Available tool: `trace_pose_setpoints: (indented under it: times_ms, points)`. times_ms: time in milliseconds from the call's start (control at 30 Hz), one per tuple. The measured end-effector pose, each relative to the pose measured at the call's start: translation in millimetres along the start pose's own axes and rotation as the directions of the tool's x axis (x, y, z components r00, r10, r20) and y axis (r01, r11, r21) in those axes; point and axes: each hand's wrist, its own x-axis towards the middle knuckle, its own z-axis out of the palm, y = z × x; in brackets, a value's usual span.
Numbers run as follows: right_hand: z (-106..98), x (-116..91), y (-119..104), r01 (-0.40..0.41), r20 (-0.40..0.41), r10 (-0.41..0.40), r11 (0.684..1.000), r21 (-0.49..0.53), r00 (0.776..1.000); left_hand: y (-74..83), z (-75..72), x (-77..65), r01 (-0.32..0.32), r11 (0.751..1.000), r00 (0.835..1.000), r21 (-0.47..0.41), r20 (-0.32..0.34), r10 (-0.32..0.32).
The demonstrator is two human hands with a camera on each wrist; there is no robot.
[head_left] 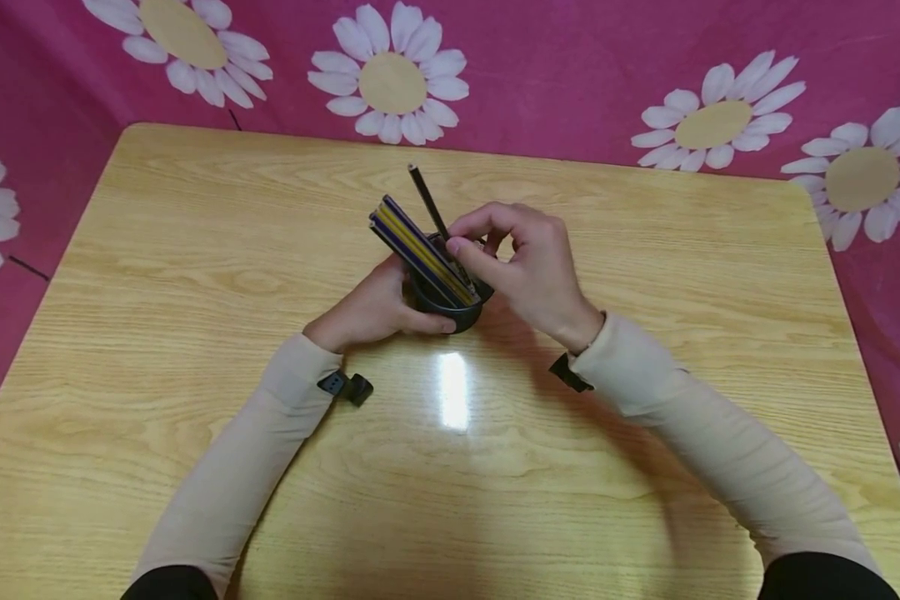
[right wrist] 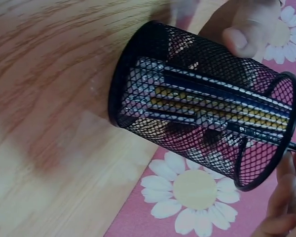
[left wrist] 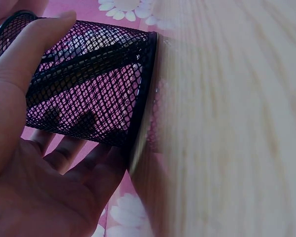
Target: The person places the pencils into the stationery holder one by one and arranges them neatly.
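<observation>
A black mesh pencil cup (head_left: 467,320) stands on the wooden table. My left hand (head_left: 375,310) grips it from the left, thumb along the near side and the other fingers round the far side; in the left wrist view, the thumb lies across the mesh (left wrist: 103,103). Several dark and yellow pencils (head_left: 417,247) lean together to the left inside the cup. My right hand (head_left: 538,268) pinches a dark pencil (head_left: 426,196) between thumb and forefinger, its lower part inside the cup. In the right wrist view, pencils (right wrist: 222,106) show through the mesh.
The wooden table (head_left: 195,242) extends around the cup, with a bright light reflection in front of it. Pink cloth (head_left: 540,75) with white daisies hangs behind the far edge. A small black device (head_left: 348,386) sits at the left wrist, another (head_left: 570,373) at the right.
</observation>
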Motion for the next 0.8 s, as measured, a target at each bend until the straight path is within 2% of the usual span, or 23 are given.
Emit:
trace_pose_setpoints:
  times_ms: [200,367,567,800]
  points:
    - [1.9,-1.4,2.5,-0.018,0.006,0.018,0.999,-0.034,1.0,8.6,1.2,-1.8,0.005,1.0,1.0,-0.001,0.002,-0.005]
    - [4.9,-2.4,4.4,-0.035,0.008,0.035,0.998,-0.06,0.999,4.7,0.4,-0.9,0.014,1.0,1.0,0.004,-0.002,-0.014]
    - [6.8,-3.0,5.6,-0.032,0.011,0.034,0.988,-0.151,0.999,-0.1,-0.7,-0.6,0.013,1.0,1.0,0.005,0.002,-0.013]
    - [8.8,-2.5,6.9,-0.042,0.033,0.05,0.974,-0.224,0.998,9.2,0.8,-2.9,0.007,1.0,1.0,-0.016,0.008,-0.007]
